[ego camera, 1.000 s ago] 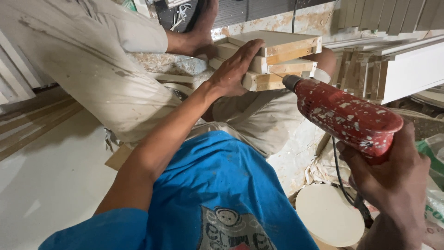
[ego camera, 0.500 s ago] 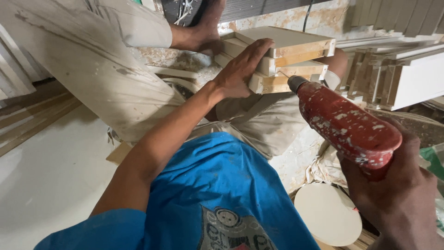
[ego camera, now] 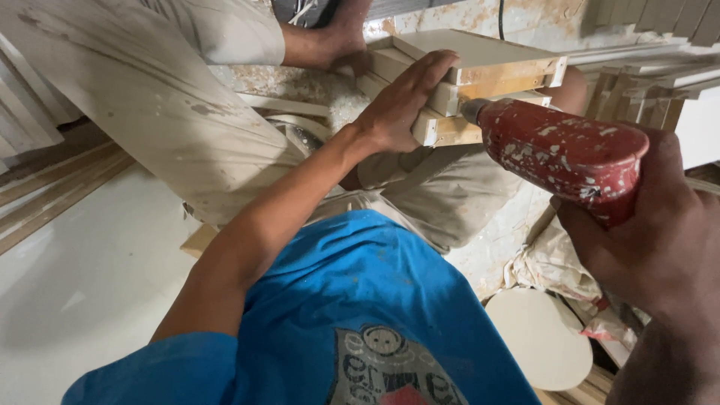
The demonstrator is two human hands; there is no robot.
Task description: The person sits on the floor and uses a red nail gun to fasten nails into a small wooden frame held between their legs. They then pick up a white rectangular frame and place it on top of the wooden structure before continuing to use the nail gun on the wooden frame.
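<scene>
Head camera, looking down over a blue shirt (ego camera: 352,315) at two bare hands. Left hand (ego camera: 401,101) reaches forward and lies flat on the near end of a stack of pale wooden boards (ego camera: 480,82), fingers spread over the top edge and thumb underneath, pressing the stack in place. Right hand (ego camera: 660,240) is closed in a full fist around the handle of a red drill (ego camera: 562,154) flecked with white paint. The drill's body runs from lower right toward upper left, and its nose meets the cut end of the lowest board, just right of the left hand's fingers. The stack's long axis runs away from the viewer toward the upper right, so the drill comes at it from the side and the end. The left hand is the nearer one to the boards; the right stays back at the handle.

Another person in beige clothing (ego camera: 157,112) sits beyond, one hand (ego camera: 345,41) on the far side of the stack. A round pale disc (ego camera: 536,337) lies on the floor at lower right.
</scene>
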